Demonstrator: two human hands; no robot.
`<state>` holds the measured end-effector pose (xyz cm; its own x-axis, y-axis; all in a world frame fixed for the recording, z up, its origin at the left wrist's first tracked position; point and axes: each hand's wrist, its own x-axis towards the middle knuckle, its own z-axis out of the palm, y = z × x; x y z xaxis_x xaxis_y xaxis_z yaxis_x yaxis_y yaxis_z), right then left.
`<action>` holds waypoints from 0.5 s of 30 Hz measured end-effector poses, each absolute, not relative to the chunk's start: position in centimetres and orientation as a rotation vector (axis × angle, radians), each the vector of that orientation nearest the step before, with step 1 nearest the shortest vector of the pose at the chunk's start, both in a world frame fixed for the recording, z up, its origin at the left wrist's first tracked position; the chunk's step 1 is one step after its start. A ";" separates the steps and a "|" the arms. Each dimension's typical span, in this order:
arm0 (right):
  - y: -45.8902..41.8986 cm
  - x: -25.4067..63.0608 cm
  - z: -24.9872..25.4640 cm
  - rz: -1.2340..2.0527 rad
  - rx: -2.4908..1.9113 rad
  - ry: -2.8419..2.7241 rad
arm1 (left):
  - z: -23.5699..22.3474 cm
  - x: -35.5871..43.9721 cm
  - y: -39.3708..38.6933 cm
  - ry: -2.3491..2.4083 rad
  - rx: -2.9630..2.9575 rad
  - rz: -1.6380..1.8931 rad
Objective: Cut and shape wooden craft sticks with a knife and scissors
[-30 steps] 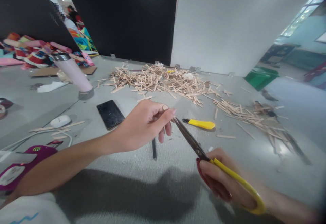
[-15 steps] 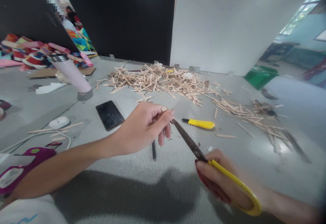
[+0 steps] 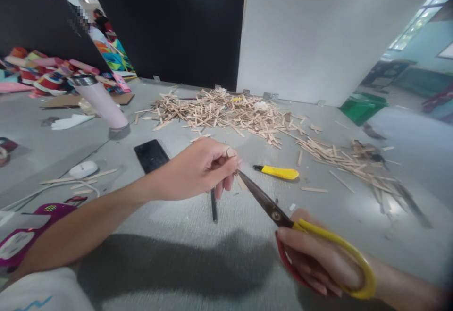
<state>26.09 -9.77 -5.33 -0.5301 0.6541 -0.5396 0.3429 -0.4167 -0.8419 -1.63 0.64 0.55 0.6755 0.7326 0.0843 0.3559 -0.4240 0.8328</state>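
My left hand [image 3: 203,167] is closed, pinching a small wooden craft stick [image 3: 230,152] whose rounded end shows above the thumb. In my right hand [image 3: 318,259] is a pair of scissors [image 3: 272,209] with yellow and red handles. The blade tips are close by my left fingertips, at the stick. A pale wooden sliver [image 3: 242,183] shows just below the tips; whether it is loose or part of the held stick, I cannot tell. On the tabletop under my left hand lies a thin black rod [image 3: 213,207], partly covered. A yellow utility knife [image 3: 278,172] rests beyond the scissors.
A heap of wooden sticks [image 3: 212,113] spreads along the back panel, with more sticks [image 3: 336,153] to the right. At left are a phone [image 3: 150,155], a pink tumbler [image 3: 102,103], a white mouse [image 3: 83,170] and a purple device [image 3: 53,221]. A green bin [image 3: 364,108] stands back right.
The scissors and my right hand have shifted slightly right and down, with the handles spread wider. The pale sliver now shows below the blade tips. My left hand has barely moved.
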 end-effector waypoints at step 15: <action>-9.1 26.0 -4.9 1.766 -1.550 -1.765 | 0.9 -2.2 1.6 0.802 2.054 0.368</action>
